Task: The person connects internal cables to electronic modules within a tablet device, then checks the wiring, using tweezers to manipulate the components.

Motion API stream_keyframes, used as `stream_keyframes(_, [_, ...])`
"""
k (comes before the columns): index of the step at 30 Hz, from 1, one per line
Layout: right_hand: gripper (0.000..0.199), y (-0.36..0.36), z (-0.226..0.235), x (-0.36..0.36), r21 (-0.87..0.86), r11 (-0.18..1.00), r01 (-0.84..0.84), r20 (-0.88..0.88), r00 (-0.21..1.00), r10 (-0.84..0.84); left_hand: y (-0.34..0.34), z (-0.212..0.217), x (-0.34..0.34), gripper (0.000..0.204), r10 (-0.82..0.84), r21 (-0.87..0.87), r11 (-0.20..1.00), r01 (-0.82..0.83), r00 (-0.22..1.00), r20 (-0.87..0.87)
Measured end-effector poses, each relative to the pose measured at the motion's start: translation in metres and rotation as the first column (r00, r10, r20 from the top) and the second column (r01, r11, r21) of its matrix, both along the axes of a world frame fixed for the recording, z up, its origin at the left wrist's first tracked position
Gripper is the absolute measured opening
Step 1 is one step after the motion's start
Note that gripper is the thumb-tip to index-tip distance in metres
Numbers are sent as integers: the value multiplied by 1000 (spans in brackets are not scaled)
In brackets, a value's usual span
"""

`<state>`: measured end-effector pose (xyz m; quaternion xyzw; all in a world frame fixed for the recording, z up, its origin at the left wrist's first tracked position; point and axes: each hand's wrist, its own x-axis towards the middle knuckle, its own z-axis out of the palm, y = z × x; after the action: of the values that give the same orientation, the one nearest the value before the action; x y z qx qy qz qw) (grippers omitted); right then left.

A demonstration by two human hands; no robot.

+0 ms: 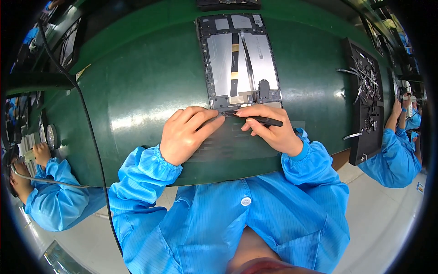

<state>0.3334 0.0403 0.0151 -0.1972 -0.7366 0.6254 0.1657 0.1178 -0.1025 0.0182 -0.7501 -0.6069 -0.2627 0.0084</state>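
An opened tablet (239,59) lies face down on the green belt (137,91), showing silver plates, a flat cable and a dark frame. My left hand (185,132) rests with its fingers pressed flat on the tablet's near edge and holds nothing. My right hand (271,128) grips a thin black tool (264,120), whose tip touches the tablet's near edge next to my left fingertips. Blue sleeves cover both forearms.
A black tray (367,105) with loose strips and small parts stands to the right. A person in blue works at the right edge, another at the left. A black cable (86,118) crosses the belt on the left. Another dark device (228,3) lies at the far edge.
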Motion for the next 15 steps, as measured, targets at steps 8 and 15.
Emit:
stream_keyframes(8, [21,-1,0,1,148,987,-60,-27,998,64,-1,-1,0,37,-3,-4,1000,3,1000,4])
stream_keyframes(15, [16,9,11,14,-237,971,41,124,992,-12,-10,-8,10,38,-264,-26,964,264,964,19])
